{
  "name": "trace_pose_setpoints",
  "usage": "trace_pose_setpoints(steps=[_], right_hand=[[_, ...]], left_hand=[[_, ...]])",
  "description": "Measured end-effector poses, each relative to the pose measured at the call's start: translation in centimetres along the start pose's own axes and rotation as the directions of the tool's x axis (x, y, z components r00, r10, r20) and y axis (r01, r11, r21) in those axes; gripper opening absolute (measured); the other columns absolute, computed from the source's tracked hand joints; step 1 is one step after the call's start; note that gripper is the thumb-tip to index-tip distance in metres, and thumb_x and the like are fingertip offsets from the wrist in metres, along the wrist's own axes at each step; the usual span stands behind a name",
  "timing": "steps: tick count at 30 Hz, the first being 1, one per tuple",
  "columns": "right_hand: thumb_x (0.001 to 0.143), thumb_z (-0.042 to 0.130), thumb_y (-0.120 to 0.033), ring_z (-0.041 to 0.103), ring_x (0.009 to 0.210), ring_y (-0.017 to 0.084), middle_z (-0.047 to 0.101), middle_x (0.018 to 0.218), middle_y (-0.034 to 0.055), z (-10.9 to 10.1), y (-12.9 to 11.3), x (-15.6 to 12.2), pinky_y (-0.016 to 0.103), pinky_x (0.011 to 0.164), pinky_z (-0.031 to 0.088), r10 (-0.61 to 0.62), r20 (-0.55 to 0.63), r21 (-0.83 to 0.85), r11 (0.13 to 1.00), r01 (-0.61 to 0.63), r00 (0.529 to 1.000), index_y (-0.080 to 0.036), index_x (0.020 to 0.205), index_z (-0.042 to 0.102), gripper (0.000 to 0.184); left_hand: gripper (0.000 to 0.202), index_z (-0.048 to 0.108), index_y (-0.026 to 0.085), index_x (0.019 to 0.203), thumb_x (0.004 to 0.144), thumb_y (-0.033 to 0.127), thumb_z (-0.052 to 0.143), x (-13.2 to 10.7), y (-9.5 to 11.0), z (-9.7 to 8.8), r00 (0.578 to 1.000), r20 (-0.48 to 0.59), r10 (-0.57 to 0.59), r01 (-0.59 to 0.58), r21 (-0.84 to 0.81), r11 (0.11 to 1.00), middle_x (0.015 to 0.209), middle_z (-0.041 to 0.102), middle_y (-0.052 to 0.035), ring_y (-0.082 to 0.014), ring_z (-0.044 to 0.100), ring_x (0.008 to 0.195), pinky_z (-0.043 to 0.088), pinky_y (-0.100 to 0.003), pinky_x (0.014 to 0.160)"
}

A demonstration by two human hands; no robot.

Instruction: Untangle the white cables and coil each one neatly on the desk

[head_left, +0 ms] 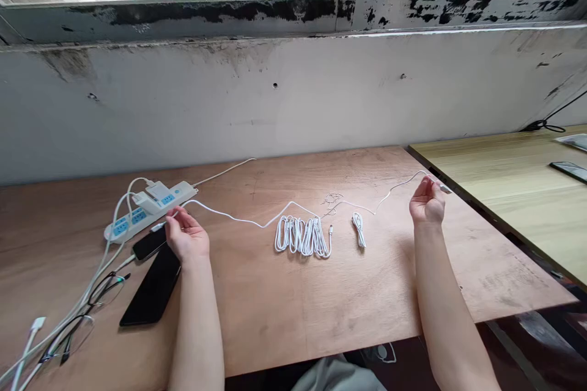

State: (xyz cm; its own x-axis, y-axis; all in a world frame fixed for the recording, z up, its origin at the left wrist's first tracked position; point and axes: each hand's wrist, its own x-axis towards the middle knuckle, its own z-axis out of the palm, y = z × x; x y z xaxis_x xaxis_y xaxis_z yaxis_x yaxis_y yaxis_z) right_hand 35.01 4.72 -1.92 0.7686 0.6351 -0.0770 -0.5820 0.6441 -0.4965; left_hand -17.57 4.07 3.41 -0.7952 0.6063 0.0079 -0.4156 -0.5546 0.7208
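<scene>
Holding a thin white cable [261, 223] slack across the plywood bench [293, 317], the hands lie well apart. The left hand [186, 234], lower left of centre, has its fingers [176, 219] curled nearly shut on one end, just above a black smartphone [149, 242]. The right hand [427, 200], right of centre, pinches the metal-tipped connector [443, 189]. Between them lie two bundled white cables [302, 236] [359, 230]; a power strip [151, 211] sits farther left.

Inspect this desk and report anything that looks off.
A small snarl of thin wire lies behind the neatly coiled white cable, looking loose and tangled. At the left, eyeglasses lie among white cords, exposed to scratches. The window frame is blotched black and peeling.
</scene>
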Motion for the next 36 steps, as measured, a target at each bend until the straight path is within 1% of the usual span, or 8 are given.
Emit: trace_pose_setpoints(steps=[5,9,18,21,24,29,32,36], right_hand=[[0.082,0.058,-0.018,0.06,0.061,0.002,0.061,0.067,-0.0046,3.1,2.2,-5.1,0.007,0.058,0.052,0.211,0.113,-0.023,0.977,-0.21,0.971,-0.016,0.071,0.058,0.011],[0.073,0.069,-0.023,0.051,0.05,-0.001,0.057,0.064,-0.0062,5.0,4.2,-9.2,0.006,0.047,0.046,0.389,0.343,-0.133,0.921,-0.365,0.855,-0.017,0.074,0.06,0.011],[0.066,0.074,-0.034,0.049,0.044,0.003,0.058,0.059,-0.0034,6.4,7.5,-16.3,0.012,0.04,0.04,0.589,0.421,-0.434,0.799,-0.417,0.69,-0.017,0.072,0.059,0.024],[0.07,0.069,-0.038,0.05,0.043,0.005,0.058,0.058,-0.0026,6.1,8.0,-17.5,0.015,0.041,0.041,0.612,0.459,-0.554,0.764,-0.331,0.645,-0.017,0.074,0.058,0.024],[0.074,0.065,-0.038,0.053,0.045,0.008,0.06,0.06,-0.0013,5.7,8.0,-17.8,0.02,0.044,0.044,0.541,0.544,-0.631,0.768,-0.112,0.641,-0.017,0.076,0.059,0.023],[0.078,0.061,-0.036,0.061,0.057,0.013,0.064,0.069,0.0027,5.0,7.6,-17.6,0.026,0.053,0.051,0.379,0.667,-0.64,0.732,0.234,0.641,-0.018,0.082,0.061,0.019],[0.078,0.061,-0.032,0.064,0.063,0.015,0.067,0.076,0.0044,4.5,7.7,-17.6,0.029,0.059,0.054,0.268,0.741,-0.605,0.664,0.44,0.615,-0.019,0.082,0.063,0.014],[0.081,0.058,-0.026,0.065,0.069,0.016,0.069,0.079,0.0041,4.2,7.7,-17.8,0.03,0.063,0.053,0.125,0.844,-0.491,0.571,0.659,0.521,-0.021,0.081,0.065,0.009]], left_hand=[[0.007,0.062,0.017,0.083,0.082,0.023,0.058,-3.9,-0.9,2.1,0.974,0.126,-0.189,0.182,0.066,0.981,0.079,0.065,0.0023,-0.001,0.061,0.063,0.049,-0.004,0.057],[0.014,0.064,0.017,0.082,0.073,0.027,0.069,-7.0,-1.9,2.8,0.917,0.235,-0.322,0.3,0.124,0.946,0.071,0.066,0.0021,-0.0024,0.059,0.053,0.048,-0.007,0.049],[0.023,0.063,0.015,0.079,0.065,0.029,0.075,-12.8,-4.4,3.1,0.71,0.349,-0.612,0.545,0.28,0.791,0.07,0.068,-0.001,-0.0051,0.061,0.054,0.049,-0.009,0.049],[0.031,0.064,0.014,0.08,0.06,0.034,0.078,-14.0,-5.1,3.0,0.647,0.393,-0.653,0.551,0.351,0.757,0.07,0.069,-0.002,-0.0063,0.062,0.055,0.05,-0.011,0.052],[0.036,0.065,0.014,0.082,0.061,0.04,0.076,-14.7,-5.3,2.8,0.67,0.461,-0.582,0.389,0.45,0.804,0.073,0.069,-0.0038,-0.0081,0.063,0.057,0.05,-0.013,0.053],[0.032,0.067,0.013,0.082,0.071,0.043,0.066,-14.9,-5.6,2.2,0.701,0.624,-0.344,-0.084,0.552,0.83,0.08,0.07,-0.0073,-0.0153,0.067,0.067,0.055,-0.025,0.064],[0.025,0.069,0.016,0.085,0.077,0.039,0.061,-14.9,-5.9,1.7,0.648,0.731,-0.213,-0.355,0.537,0.765,0.085,0.071,-0.0068,-0.017,0.067,0.074,0.055,-0.028,0.071],[0.018,0.07,0.02,0.087,0.082,0.03,0.056,-14.8,-5.7,1.3,0.517,0.855,-0.041,-0.673,0.435,0.598,0.085,0.071,-0.0044,-0.015,0.067,0.077,0.053,-0.024,0.07]])
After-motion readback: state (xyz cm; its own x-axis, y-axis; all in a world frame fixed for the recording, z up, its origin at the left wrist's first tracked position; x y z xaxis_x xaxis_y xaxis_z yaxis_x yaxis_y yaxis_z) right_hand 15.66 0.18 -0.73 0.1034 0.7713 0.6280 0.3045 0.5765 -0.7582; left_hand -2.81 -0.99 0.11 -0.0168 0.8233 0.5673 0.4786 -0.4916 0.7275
